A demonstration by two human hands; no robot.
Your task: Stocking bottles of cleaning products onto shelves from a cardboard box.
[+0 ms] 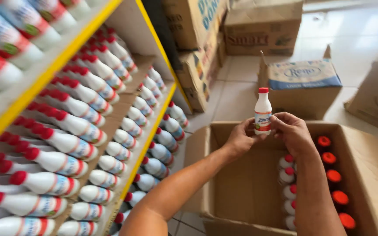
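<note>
White bottle (263, 112) with red cap, held upright in both closed hands, left hand (240, 139) and right hand (291, 132), above open cardboard box (237, 183) of like bottles (287, 175); step judged mid-shelving, with shelf (143, 144) at left calling for a leftward carry.

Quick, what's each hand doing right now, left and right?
Left hand: closed on the white bottle, lower part.
Right hand: closed on the same bottle from the other side.

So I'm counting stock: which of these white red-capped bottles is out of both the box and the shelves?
The bottle held upright between the left hand and right hand, above the open cardboard box; the others sit in the box or on the shelves.
</note>
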